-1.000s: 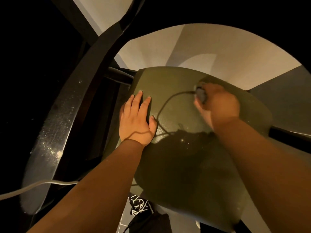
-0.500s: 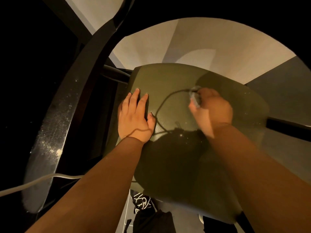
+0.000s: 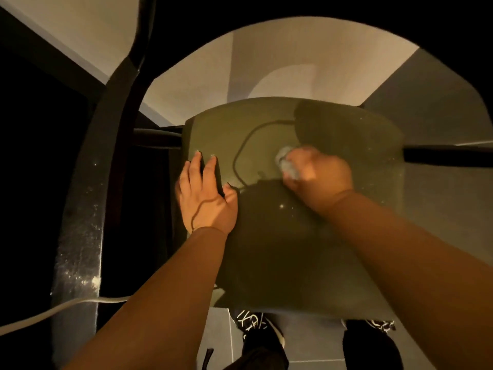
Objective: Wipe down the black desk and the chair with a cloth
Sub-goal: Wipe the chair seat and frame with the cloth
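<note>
Though darkness swallows the far left and the corners, I can make out the chair (image 3: 266, 124): a smooth, matte olive seat with rounded corners, its near half in shadow. The left hand (image 3: 205, 196) lies flat on the seat's left part, fingers straight and slightly spread. The right hand (image 3: 320, 174) grips a crumpled pale cloth (image 3: 286, 162), pressed to the seat right of centre, mostly hidden in the fist and blurred. Left of the seat runs a glossy black strip (image 3: 80, 209) speckled with dust; whether it is the desk I cannot tell. A pale cable (image 3: 53, 311) crosses it. Black shoes (image 3: 256, 324) with white laces stand on the grey tiled floor (image 3: 218, 343), partly hidden by the seat.
</note>
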Demonstrator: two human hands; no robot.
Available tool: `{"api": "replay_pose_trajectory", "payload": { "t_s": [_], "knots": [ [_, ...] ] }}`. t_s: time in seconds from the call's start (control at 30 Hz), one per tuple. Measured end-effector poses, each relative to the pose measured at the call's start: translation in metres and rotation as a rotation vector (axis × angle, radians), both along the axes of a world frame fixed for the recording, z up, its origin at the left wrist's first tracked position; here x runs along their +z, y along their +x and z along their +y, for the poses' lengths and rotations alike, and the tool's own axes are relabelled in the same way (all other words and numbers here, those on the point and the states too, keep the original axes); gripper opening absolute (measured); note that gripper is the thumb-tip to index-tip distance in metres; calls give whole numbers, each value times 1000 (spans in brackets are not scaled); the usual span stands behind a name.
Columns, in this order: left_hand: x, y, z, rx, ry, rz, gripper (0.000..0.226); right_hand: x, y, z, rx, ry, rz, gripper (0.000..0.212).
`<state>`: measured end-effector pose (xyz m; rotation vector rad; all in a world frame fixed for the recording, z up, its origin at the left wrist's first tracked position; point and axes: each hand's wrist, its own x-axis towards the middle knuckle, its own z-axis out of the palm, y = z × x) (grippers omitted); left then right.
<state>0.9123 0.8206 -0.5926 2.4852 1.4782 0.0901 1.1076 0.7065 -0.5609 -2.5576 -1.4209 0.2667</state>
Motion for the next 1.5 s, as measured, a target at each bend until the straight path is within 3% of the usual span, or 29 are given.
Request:
{"api": "replay_pose_trajectory", "payload": {
  "t_s": [0.1,0.17,0.23,0.3,0.4,0.53,0.63,0.8,0.9,1.07,1.2,1.27,1.37,1.43,1.5],
  "knots": [
    [-2,-1,-1,-18,35,-4,67,-1,22,-17,-273,81,-47,28],
    [-3,-2,-1,-22,43,-19,67,-2,7,-7,-367,68,24,29],
    [-2,-3,0,-18,53,-26,67,0,-24,10,-282,94,103,32],
    [-2,-2,-1,-27,54,-35,67,-6,-53,17,-37,137,107,35],
    [-2,-3,-1,-35,64,-51,66,-7,-46,9,182,104,85,39],
    [-2,-4,-3,-58,77,-28,67,0,18,-20,-42,35,-132,34],
    [0,-5,-3,-70,105,-15,66,5,17,-24,-211,32,-48,37],
    [2,-7,-4,-93,90,7,69,-1,-108,-11,117,36,80,37],
    [1,-9,-4,-109,91,17,69,-9,-107,-27,190,55,61,32],
    [3,-12,-13,-128,96,36,68,-10,-34,-57,-91,70,-105,25],
    [6,-26,-36,-165,22,96,68,-6,-54,-50,-308,55,4,28],
    [5,-37,-46,-230,31,112,70,-6,-81,-45,-202,112,93,26],
    [3,-45,-51,-282,49,155,73,-11,-89,-57,119,102,93,31],
    [3,-44,-52,-268,56,178,74,-10,-59,-65,92,70,26,32],
    [4,-41,-53,-257,62,207,73,-9,-22,-75,-105,43,-73,29]
  ]
}}
